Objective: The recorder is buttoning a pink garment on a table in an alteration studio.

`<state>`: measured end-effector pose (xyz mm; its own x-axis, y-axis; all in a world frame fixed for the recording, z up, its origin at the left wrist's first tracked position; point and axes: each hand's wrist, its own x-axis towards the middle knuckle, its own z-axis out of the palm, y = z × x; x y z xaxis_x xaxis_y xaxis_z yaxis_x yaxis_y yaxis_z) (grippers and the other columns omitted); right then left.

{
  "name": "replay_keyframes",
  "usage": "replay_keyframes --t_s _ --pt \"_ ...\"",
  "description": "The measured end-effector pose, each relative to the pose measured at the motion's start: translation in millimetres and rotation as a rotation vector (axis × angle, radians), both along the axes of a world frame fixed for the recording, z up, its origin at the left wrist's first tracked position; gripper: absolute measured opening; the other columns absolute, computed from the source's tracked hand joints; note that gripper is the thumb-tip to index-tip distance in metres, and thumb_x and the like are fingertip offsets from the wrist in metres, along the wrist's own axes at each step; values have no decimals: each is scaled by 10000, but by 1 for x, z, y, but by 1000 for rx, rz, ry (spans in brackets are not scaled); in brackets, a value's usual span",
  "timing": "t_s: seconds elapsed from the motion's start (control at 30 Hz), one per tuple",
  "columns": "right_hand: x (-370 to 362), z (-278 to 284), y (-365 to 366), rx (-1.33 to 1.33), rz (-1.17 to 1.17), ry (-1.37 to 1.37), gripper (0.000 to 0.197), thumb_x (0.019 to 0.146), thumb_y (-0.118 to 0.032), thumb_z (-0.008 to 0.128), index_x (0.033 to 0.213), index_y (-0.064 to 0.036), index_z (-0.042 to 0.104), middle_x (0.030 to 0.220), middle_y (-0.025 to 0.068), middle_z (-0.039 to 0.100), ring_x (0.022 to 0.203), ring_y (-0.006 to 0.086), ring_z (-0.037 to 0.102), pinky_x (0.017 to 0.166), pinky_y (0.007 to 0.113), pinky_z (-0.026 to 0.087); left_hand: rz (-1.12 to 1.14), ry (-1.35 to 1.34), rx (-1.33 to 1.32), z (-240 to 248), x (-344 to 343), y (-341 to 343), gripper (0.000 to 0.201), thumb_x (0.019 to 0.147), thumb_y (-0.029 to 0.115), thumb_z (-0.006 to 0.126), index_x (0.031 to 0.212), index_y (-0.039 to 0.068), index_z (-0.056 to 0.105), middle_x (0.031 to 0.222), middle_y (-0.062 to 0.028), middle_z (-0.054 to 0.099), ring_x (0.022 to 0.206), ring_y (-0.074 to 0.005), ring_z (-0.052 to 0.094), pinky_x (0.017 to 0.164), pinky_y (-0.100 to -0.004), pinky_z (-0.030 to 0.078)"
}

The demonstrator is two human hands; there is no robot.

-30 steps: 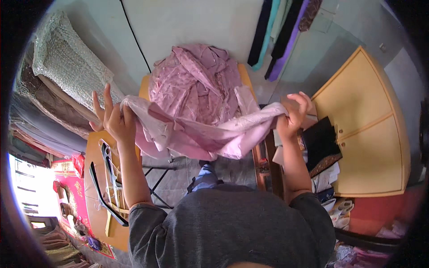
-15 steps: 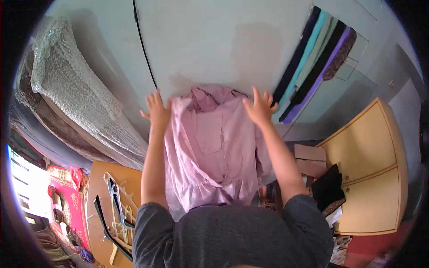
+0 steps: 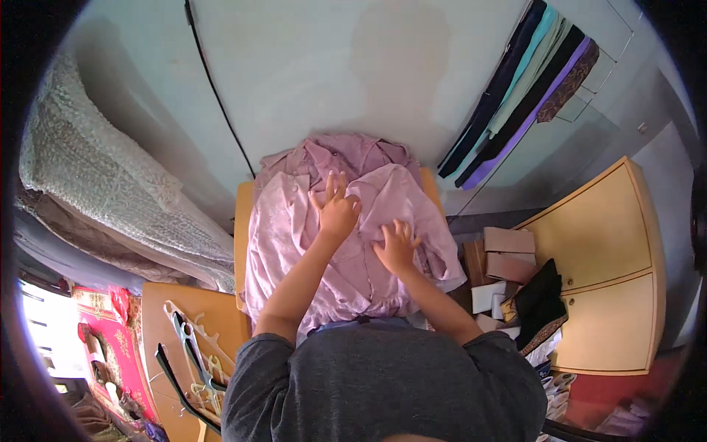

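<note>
With fingers loosely spread, my left hand (image 3: 337, 215) and right hand (image 3: 398, 250) are over the front of the pale pink garment (image 3: 359, 274), which lies on the tabletop (image 3: 242, 206), overlapping a darker mauve garment (image 3: 368, 153) near the wall (image 3: 294, 81).

no readable text, no legible labels, numbers or signs

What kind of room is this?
Perhaps a clothing shop or a dressmaker's room, though I can't be sure. Garments hang at the left, loose hangers lie on a table, and a pink garment is spread out in the middle.
</note>
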<state>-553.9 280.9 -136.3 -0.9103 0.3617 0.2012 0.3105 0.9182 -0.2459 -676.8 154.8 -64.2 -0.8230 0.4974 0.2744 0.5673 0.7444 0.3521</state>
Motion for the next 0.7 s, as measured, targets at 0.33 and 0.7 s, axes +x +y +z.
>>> replay_keyframes --t_s 0.33,0.7 --pt "29 16 59 -262 -49 480 150 805 -217 614 902 -119 674 1124 59 529 1108 305 424 923 461 281 -1 -196 -140 -14 -13 77 365 850 404 556 1025 105 673 1523 -106 102 1413 -260 -14 1025 -663 122" --pt "45 23 55 -367 -171 475 160 811 -161 618 933 -65 656 1082 84 541 1088 281 445 943 414 293 43 -77 -82 -38 -25 88 218 793 310 595 941 176 684 1519 -77 153 1413 -256 48 1001 -669 151"
